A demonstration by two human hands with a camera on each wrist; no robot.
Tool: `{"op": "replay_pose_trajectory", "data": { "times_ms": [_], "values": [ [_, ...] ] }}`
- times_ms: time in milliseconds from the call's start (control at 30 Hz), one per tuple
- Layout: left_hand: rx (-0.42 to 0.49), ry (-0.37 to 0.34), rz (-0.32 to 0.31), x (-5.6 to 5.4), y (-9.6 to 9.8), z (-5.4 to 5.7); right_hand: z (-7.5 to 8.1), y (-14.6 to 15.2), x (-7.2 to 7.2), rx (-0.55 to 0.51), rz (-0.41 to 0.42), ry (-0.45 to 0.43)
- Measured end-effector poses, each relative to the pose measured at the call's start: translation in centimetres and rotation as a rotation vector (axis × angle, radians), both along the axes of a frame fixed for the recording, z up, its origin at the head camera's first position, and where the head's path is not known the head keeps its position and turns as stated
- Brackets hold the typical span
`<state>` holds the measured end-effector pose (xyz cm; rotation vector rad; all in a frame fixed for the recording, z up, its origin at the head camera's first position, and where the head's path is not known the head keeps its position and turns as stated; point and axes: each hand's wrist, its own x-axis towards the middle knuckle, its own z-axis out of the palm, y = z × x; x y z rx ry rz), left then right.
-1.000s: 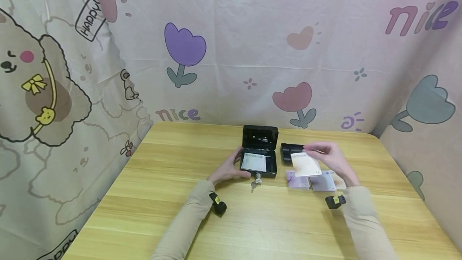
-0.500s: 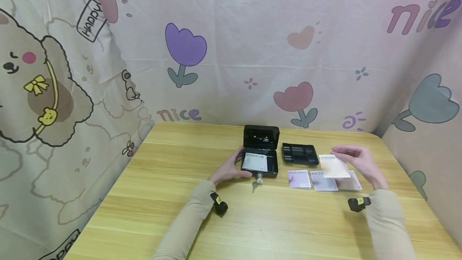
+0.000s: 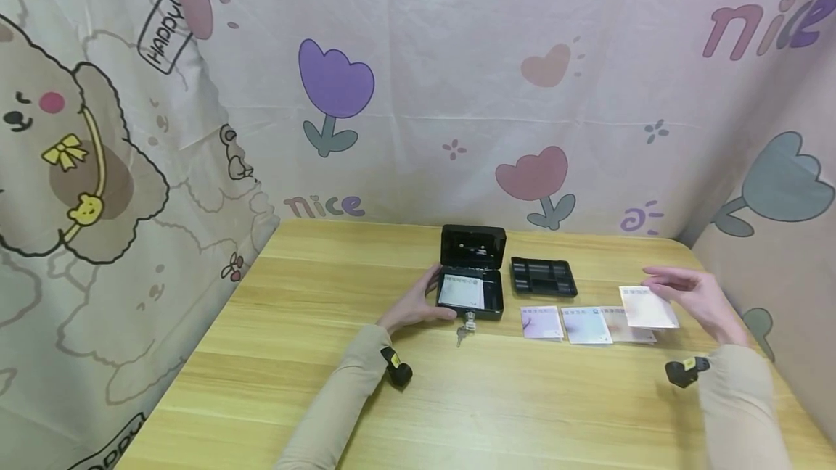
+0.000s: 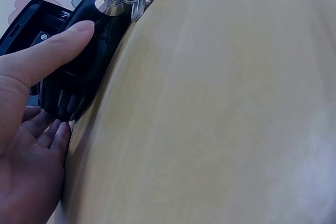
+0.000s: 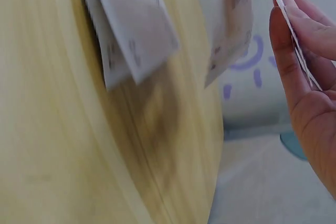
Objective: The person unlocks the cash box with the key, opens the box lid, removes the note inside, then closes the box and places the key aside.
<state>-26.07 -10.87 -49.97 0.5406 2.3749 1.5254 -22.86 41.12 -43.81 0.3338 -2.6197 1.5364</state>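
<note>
My left hand (image 3: 413, 308) holds the left side of an open black cash box (image 3: 473, 246). In the left wrist view its thumb lies over the front edge and the fingertips touch the side wall. Keys (image 4: 140, 4) hang from the lock on the box's front. Pale folded banknotes (image 3: 461, 291) lie inside the box. My right hand (image 3: 702, 299) pinches a cream folded banknote (image 3: 646, 308) between thumb and fingers, above the right end of a row of notes. Purple (image 3: 541, 323), light blue (image 3: 586, 326) and brownish folded notes (image 3: 623, 326) make up that row.
A black compartment tray (image 3: 542, 278) sits to the right of the box. The wooden table (image 3: 522, 397) backs onto a patterned cloth (image 3: 418, 93), with its right edge beyond my right hand.
My right hand has carried the cream banknote rightward, from in front of the tray to the far end of the row, uncovering the tray. The left hand stays on the box.
</note>
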Motion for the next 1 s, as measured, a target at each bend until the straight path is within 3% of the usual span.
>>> {"op": "replay_pose_trajectory", "data": {
  "times_ms": [467, 700, 1000],
  "values": [
    [0.013, -0.002, 0.007, -0.1, -0.3, 0.3, -1.5, 3.6, 1.0, 0.029, -0.101, -0.016],
    [0.005, -0.003, 0.0, -0.2, -0.2, 0.1, -3.0, 3.9, 1.1, 0.031, -0.146, -0.019],
    [0.015, 0.004, 0.0, -0.2, 0.1, 0.0, -3.8, 3.6, 1.4, 0.035, -0.146, 0.033]
  ]
}}
